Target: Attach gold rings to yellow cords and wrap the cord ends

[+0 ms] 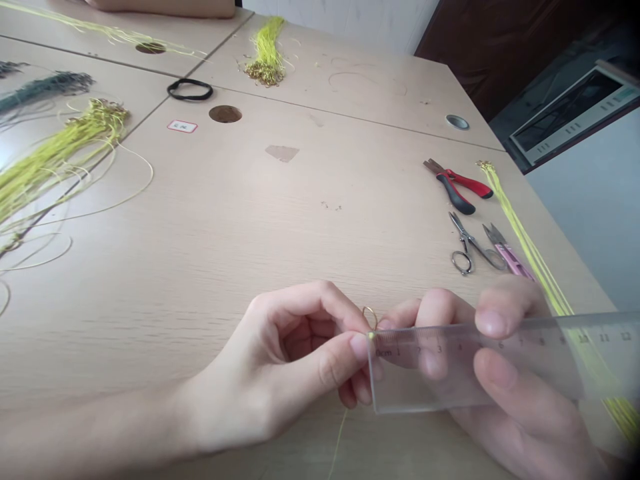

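Note:
My left hand pinches a small gold-coloured wire loop between thumb and index finger, with a bit of yellow showing at its base. A thin yellow cord hangs below the same hand. In my right hand is a transparent ruler, gripped between fingers and thumb. The ruler's zero end touches or nearly touches the left fingertips, right beside the loop. Right index fingertip and loop sit close together; whether they touch I cannot tell.
Pliers, scissors and pink thread snips lie at right, near a strand of yellow cords. Yellow cord bundles lie at left and far back. A black band and a small label rest behind.

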`<action>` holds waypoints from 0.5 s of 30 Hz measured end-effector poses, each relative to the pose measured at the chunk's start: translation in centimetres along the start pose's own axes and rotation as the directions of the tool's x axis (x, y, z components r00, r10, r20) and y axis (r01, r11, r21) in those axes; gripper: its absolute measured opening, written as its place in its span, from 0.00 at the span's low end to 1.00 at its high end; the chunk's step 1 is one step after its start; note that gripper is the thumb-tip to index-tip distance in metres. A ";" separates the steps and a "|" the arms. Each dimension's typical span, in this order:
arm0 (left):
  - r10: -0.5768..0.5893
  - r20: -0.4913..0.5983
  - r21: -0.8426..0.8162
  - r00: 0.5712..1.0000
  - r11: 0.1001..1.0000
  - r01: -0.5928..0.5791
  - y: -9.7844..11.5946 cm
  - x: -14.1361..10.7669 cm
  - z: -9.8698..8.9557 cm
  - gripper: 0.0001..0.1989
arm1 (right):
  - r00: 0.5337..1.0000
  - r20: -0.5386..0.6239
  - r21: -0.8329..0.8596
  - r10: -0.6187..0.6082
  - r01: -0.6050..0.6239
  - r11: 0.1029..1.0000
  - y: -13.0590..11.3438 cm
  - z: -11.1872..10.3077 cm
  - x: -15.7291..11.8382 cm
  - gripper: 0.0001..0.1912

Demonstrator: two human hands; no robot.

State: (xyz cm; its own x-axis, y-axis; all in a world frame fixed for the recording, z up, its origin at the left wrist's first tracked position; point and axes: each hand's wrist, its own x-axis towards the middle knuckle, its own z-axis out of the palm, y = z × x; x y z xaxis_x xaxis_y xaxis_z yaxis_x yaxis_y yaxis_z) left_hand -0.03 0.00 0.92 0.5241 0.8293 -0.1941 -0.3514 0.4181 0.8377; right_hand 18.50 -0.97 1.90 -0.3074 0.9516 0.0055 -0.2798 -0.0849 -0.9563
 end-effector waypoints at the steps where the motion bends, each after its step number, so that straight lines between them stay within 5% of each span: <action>1: -0.001 0.001 0.000 1.000 1.000 0.001 0.0 0.0 0.0 0.07 | 1.000 0.000 -0.002 0.000 0.000 1.000 0.0 0.0 0.0 0.03; 15: 0.009 0.012 -0.003 1.000 1.000 -0.009 -0.1 0.0 0.0 0.06 | 1.000 -0.003 -0.002 -0.018 0.018 1.000 0.0 0.4 -0.4 0.03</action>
State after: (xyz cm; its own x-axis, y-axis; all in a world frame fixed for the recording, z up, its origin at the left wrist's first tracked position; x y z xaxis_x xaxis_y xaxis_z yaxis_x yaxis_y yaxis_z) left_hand -0.01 -0.09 0.80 0.5300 0.8287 -0.1801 -0.3583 0.4113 0.8381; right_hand 18.28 -1.43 2.04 -0.2999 0.9537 0.0220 -0.2831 -0.0669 -0.9567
